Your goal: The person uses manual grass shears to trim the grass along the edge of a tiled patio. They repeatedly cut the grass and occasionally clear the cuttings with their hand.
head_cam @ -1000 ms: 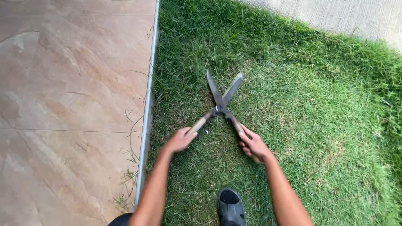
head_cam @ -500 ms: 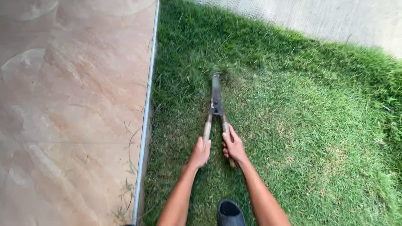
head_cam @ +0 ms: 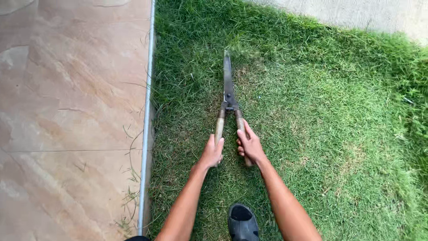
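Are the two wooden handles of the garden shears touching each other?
Apart. The head view shows grass between the left wooden handle and right wooden handle.

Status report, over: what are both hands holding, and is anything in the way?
Left hand and right hand each grip one wooden handle. Garden shears blades closed, flat on the grass. Nothing in the way; black shoe behind the hands.

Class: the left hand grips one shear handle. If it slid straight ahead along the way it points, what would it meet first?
The left hand points up its handle, so it would likely first meet the pivot where the closed blades begin, with grass beyond.
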